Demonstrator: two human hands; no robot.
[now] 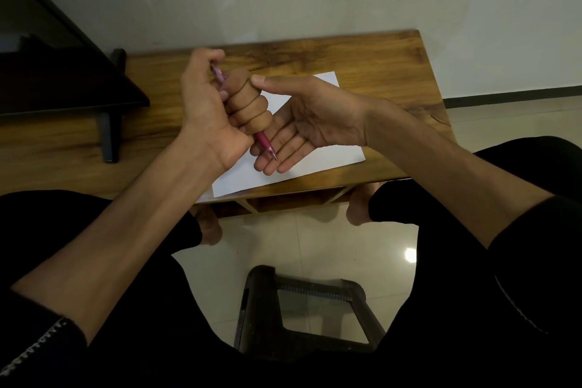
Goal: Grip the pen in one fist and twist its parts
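grip and pen held above the sheet.
left hand (204, 110) is curled round a ridged brown grip (248, 104) already threaded on a pink pen (266, 143); right hand (308, 116), fingers straight, has its thumb pressed on the grip's 12 o'clock end. white paper (330, 148) lies unmarked on the wooden table (393, 66); writing seems left.

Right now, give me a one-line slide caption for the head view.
Left hand grips a pink pen sleeved in a ridged brown grip; right hand touches the grip, above white paper.
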